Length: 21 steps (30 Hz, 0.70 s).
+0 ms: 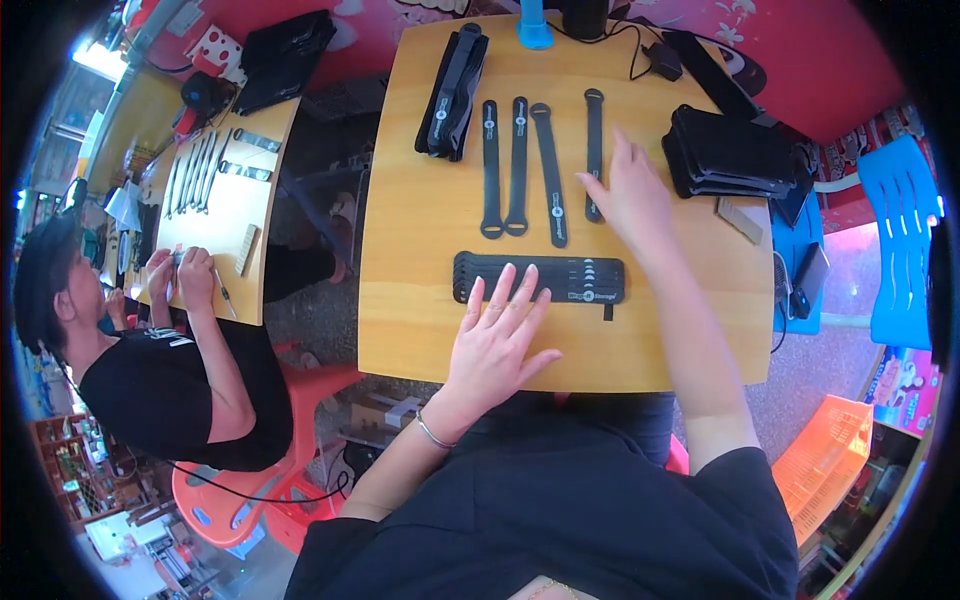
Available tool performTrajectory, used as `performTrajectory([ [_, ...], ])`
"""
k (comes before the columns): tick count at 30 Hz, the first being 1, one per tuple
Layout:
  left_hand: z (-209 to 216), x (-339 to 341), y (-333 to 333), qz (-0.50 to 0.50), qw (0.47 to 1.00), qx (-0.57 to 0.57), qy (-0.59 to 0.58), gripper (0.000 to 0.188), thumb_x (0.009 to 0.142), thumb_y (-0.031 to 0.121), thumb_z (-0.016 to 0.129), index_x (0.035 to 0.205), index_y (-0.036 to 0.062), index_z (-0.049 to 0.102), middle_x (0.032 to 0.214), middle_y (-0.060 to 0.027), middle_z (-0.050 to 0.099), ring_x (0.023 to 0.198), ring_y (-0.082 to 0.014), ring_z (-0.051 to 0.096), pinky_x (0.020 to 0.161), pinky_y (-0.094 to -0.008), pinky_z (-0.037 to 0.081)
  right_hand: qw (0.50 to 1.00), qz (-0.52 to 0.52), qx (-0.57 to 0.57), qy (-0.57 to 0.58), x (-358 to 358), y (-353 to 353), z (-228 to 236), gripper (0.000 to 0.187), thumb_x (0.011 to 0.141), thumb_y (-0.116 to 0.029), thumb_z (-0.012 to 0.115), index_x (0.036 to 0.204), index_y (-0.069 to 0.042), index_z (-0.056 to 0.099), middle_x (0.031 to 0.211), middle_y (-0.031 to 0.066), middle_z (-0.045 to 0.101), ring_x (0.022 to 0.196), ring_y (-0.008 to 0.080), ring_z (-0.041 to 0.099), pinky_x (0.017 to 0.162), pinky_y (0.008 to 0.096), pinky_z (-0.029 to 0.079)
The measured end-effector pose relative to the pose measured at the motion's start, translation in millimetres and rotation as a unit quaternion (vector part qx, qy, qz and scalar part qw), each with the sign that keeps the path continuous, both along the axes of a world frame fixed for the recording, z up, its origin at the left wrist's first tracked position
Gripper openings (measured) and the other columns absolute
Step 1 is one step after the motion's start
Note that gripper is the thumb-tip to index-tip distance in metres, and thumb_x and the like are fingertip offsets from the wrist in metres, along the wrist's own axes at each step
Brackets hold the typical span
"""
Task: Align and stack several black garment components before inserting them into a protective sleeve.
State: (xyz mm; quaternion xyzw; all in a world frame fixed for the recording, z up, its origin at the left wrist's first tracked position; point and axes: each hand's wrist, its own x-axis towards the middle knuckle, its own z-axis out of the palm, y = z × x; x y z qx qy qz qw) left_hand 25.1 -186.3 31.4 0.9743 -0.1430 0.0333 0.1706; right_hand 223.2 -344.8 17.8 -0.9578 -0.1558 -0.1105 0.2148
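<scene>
Stacked black slotted straps (560, 277) are needing flush edges, I'm judging, with left hand (495, 345) and right hand (638, 198) spread wide.

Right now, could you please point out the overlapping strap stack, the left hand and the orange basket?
Overlapping strap stack (562, 278): head view, middle of top face.
Left hand (493, 343): head view, back of the hand.
Orange basket (825, 458): head view, side wall.

1. Stack of black straps (520, 272): white lettering around a round emblem, toward the near right edge.
2. Loose black straps (517, 170): small white print, with a round emblem on several.
3. Strap bundle (452, 90): similar white print and emblem.
4. Co-worker's shirt (150, 390): white lettering, too small to read.
</scene>
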Motion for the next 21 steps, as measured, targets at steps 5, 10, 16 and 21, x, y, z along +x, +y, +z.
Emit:
performTrajectory([
  [5, -11.4, -2.2, 3.6, 0.024, 0.999, 0.03, 0.037, 0.061, 0.083, 0.039, 0.064, 0.134, 0.0114, 0.048, 0.148, -0.0123, 0.034, 0.139, -0.0322, 0.027, 0.113, -0.05, 0.018, 0.993, -0.05, -0.044, 0.102, 3.5, 10.0, 4.6, 0.065, 0.08, -0.032, 0.071, 0.132, -0.004, 0.042, 0.111, 0.0186, 0.057, 0.101, 0.0348, 0.06, 0.081, 0.0427, 0.051],
  [10, -11.0, 3.3, 7.5, 0.008, 0.999, -0.006, 0.038, 0.057, 0.083, 0.036, 0.064, 0.132, 0.0101, 0.05, 0.146, -0.0128, 0.037, 0.138, -0.0326, 0.028, 0.113, -0.05, 0.02, 0.995, -0.044, -0.036, 0.086, -5.8, -4.9, -3.8, 0.054, 0.078, -0.027, 0.073, 0.123, -0.007, 0.05, 0.107, 0.0161, 0.06, 0.094, 0.0338, 0.062, 0.076, 0.0429, 0.051],
  [16, -8.8, 5.2, 9.8, -0.001, 0.999, -0.03, 0.034, 0.051, 0.082, 0.031, 0.066, 0.126, 0.008, 0.055, 0.143, -0.0143, 0.041, 0.136, -0.033, 0.032, 0.113, -0.0483, 0.022, 0.989, -0.014, -0.038, 0.141, -4.7, -19.6, -1.3, 0.047, 0.079, -0.014, 0.067, 0.121, -0.006, 0.049, 0.095, 0.0185, 0.064, 0.088, 0.0344, 0.064, 0.075, 0.044, 0.051],
  [21, -5.9, 5.4, 9.8, -0.004, 0.998, -0.064, 0.007, 0.046, 0.081, 0.026, 0.068, 0.121, 0.0066, 0.058, 0.14, -0.0157, 0.044, 0.134, -0.0325, 0.036, 0.11, -0.0459, 0.027, 0.993, -0.035, -0.001, 0.109, -14.2, -34.3, 2.0, 0.03, 0.08, -0.012, 0.062, 0.109, -0.004, 0.058, 0.093, 0.0173, 0.064, 0.087, 0.0337, 0.064, 0.073, 0.044, 0.05],
])
